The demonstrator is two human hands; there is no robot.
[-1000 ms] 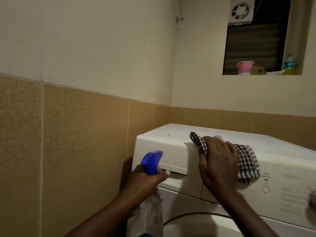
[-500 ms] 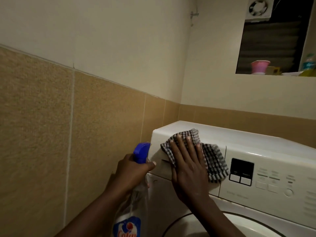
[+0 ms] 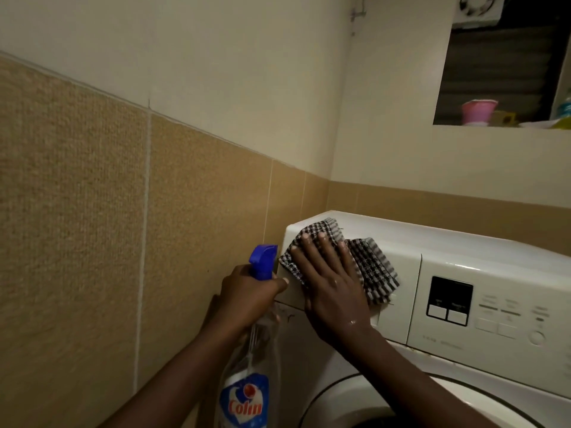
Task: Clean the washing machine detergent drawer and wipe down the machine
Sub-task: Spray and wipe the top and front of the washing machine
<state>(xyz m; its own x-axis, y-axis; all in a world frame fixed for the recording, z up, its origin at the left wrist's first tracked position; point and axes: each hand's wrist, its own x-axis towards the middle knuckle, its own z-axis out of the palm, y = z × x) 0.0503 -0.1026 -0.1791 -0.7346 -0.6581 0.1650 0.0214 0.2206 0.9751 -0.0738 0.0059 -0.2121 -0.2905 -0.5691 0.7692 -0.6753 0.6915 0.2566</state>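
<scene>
**Change.** Over the last second the checked cloth has moved leftward across the detergent drawer, from its right edge to the machine's upper-left corner. It was bunched; now it lies flat. Judgement: the exterior wipe of the drawer front is under way. The drawer is shut, so its inside probably remains to be done.

**Items, left to right**
1. Tiled wall: tan tiles below, cream paint above, filling 9 o'clock.
2. Spray bottle: blue nozzle, clear body, red-and-blue label, at 6 o'clock, just beside the machine's left edge.
3. Left hand: clasped round the bottle's neck as before, with the thumb tip reaching the drawer's lower-left corner.
4. Right hand: unclenched, fingers spread, palm pressing the cloth on the drawer front.
5. Washing machine: white front-loader at 4 o'clock, with the drawer at its upper left.
6. Display panel: dark, with buttons to its right; the lettering is too blurred to read.
7. Door: a curved rim at 5 o'clock.
8. Window ledge: at 2 o'clock, carrying a pink cup.
</scene>
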